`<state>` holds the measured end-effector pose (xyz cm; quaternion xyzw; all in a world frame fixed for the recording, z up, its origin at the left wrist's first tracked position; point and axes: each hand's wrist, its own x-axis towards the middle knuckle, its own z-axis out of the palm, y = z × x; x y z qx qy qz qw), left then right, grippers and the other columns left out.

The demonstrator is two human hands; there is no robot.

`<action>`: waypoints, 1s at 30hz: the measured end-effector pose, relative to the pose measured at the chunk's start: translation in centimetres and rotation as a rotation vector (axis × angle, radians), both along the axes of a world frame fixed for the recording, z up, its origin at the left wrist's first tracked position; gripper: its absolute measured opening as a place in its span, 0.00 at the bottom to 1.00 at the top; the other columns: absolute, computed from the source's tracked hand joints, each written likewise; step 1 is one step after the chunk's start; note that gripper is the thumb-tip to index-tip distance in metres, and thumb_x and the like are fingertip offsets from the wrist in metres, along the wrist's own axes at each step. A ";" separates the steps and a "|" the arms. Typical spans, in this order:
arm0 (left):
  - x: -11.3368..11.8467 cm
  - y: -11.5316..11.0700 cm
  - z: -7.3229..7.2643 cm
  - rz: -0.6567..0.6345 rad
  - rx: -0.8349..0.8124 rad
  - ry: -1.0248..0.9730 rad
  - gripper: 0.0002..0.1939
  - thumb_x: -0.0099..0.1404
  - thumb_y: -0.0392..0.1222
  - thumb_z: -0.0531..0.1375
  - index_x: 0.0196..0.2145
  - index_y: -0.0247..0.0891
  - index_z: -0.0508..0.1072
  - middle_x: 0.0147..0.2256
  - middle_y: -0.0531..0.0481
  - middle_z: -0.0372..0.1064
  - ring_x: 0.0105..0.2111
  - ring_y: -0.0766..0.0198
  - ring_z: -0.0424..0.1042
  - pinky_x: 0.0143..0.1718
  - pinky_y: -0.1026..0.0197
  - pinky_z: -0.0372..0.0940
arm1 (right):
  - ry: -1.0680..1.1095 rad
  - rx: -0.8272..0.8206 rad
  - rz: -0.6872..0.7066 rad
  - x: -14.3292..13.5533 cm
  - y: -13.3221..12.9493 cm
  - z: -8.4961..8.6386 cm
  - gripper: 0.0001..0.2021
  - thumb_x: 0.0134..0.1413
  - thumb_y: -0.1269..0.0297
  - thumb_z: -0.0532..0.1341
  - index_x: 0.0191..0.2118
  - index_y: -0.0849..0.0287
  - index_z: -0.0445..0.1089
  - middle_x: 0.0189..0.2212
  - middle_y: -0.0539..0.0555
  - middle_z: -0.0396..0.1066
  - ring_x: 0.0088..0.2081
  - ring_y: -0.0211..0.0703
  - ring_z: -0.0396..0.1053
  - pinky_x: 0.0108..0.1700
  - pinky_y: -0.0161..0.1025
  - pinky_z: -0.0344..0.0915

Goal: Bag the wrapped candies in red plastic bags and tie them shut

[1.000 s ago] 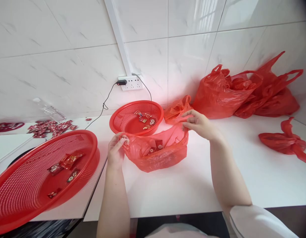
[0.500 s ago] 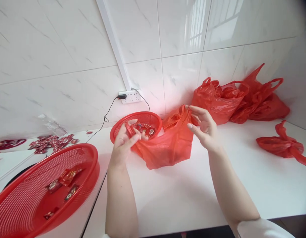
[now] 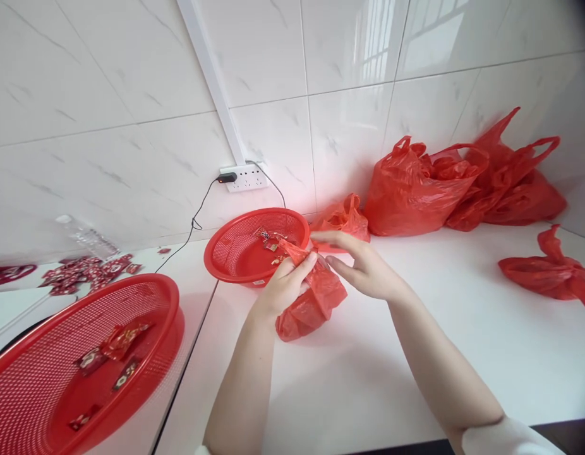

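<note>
A red plastic bag (image 3: 306,309) hangs just over the white tabletop, its upper part bunched together. My left hand (image 3: 285,284) is closed around the gathered neck, thumb on top, with a bit of red plastic poking out above it. Close by on the right, my right hand (image 3: 368,265) has its fingers stretched out flat, their tips beside the bag's neck. Whether those fingertips touch the plastic I cannot tell. Behind my hands stands a small round red basket (image 3: 230,253) with several wrapped sweets (image 3: 268,240) in it.
A large red basket (image 3: 172,297) with several wrapped packets stands at the left. Filled red bags (image 3: 416,196) line the wall at the back right; a knotted red bag (image 3: 548,272) lies at right. Small packets (image 3: 79,272), a plastic bottle (image 3: 84,237) and a power strip (image 3: 247,178) are behind.
The bag was spread wide between both hands; now its top is gathered in my left hand. My hands have come closer together, and my right hand has come off the bag's right edge.
</note>
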<state>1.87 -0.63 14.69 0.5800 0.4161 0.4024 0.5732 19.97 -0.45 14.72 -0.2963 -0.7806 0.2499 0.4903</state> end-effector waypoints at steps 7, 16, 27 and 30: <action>-0.3 1.4 -1.0 -0.093 -0.138 -0.172 0.19 0.64 0.56 0.58 0.40 0.35 0.74 0.17 0.60 0.52 0.13 0.77 0.45 0.13 0.71 0.47 | 0.271 -0.315 0.059 0.2 2.9 -2.4 0.09 0.55 0.61 0.62 0.40 0.59 0.71 0.35 0.54 0.73 0.39 0.42 0.73 0.46 0.45 0.70; -1.5 3.9 -2.0 -0.226 -0.463 -0.522 0.21 0.70 0.51 0.51 0.56 0.43 0.68 0.27 0.50 0.71 0.13 0.76 0.56 0.16 0.72 0.56 | 0.682 -0.413 0.086 2.6 3.6 -2.7 0.11 0.50 0.58 0.67 0.36 0.54 0.66 0.31 0.48 0.69 0.33 0.36 0.71 0.41 0.40 0.73; -1.2 1.9 -1.0 -0.144 -0.062 -0.128 0.20 0.69 0.55 0.52 0.42 0.39 0.74 0.17 0.56 0.60 0.14 0.73 0.56 0.16 0.70 0.52 | 0.038 -0.343 0.363 2.1 1.4 -0.9 0.08 0.56 0.69 0.59 0.43 0.57 0.69 0.48 0.57 0.70 0.49 0.45 0.69 0.50 0.46 0.66; -0.9 1.3 -1.0 -0.086 0.153 0.049 0.22 0.68 0.57 0.51 0.38 0.38 0.75 0.18 0.56 0.58 0.15 0.72 0.56 0.16 0.68 0.51 | 0.085 -0.285 0.296 0.2 1.5 -1.7 0.25 0.53 0.70 0.62 0.57 0.52 0.61 0.52 0.55 0.66 0.52 0.44 0.67 0.54 0.47 0.63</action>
